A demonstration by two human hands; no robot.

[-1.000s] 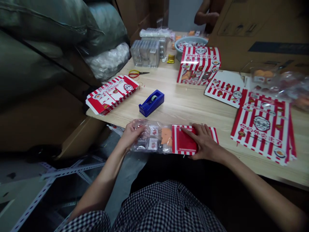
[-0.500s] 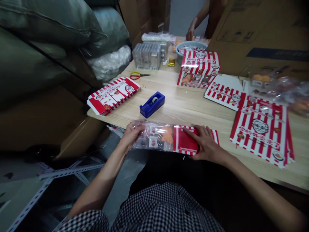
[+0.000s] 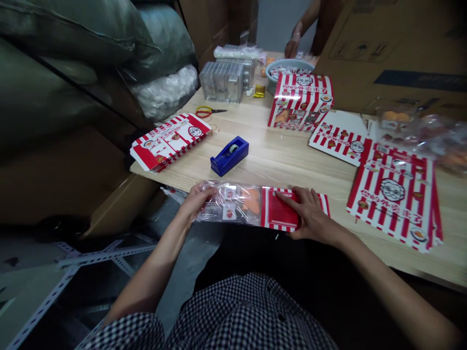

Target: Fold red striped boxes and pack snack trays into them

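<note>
At the table's front edge, my left hand [image 3: 199, 201] grips the left end of a clear plastic tray [image 3: 229, 204] holding orange pieces and small printed packets. The tray's right end meets a red-and-white striped cardboard box [image 3: 279, 209]; whether it sits inside the box cannot be made out. My right hand [image 3: 310, 214] holds this box, with fingers spread over its top and the thumb at the near edge. Just beyond them stands a blue tape dispenser [image 3: 229, 155].
Folded striped boxes [image 3: 170, 141] are stacked at left, near scissors [image 3: 209, 112]. An assembled box [image 3: 301, 102] stands before a grey basin [image 3: 272, 78]. More flat boxes [image 3: 394, 194] lie right. Clear containers [image 3: 222, 82] stand at the back. Another person's hand [image 3: 292, 46] is beyond the basin.
My hands keep their hold, with the tray and box nearly unmoved. The view has shifted slightly. The other person's hand has moved a little to the right.
</note>
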